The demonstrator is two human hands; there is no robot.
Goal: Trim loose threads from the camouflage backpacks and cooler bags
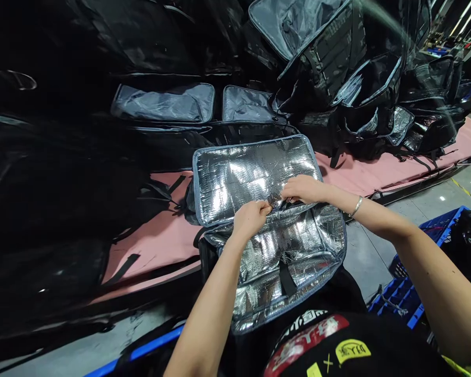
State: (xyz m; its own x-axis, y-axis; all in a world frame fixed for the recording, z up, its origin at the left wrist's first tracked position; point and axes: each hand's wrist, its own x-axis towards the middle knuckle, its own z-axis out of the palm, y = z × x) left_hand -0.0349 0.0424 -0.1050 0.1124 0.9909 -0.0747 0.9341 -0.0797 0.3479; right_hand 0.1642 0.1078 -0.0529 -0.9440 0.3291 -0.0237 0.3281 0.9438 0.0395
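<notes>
An insulated bag (286,238) with a shiny silver lining lies opened out in front of me, its blue-grey-edged lid (255,170) folded back. My left hand (253,219) is closed in a pinch at the fold between lid and body; what its fingertips hold is too small to make out. Just to the right, my right hand (304,189) has curled fingers around a short black strap (284,204) at the same fold. A second black strap (287,280) runs down the lining of the body, apart from both hands.
A pink-topped table (377,175) carries several black bags, among them one with a grey-lined open flap (298,21). Dark bags crowd the left side. Blue plastic crates (400,298) stand on the floor at right.
</notes>
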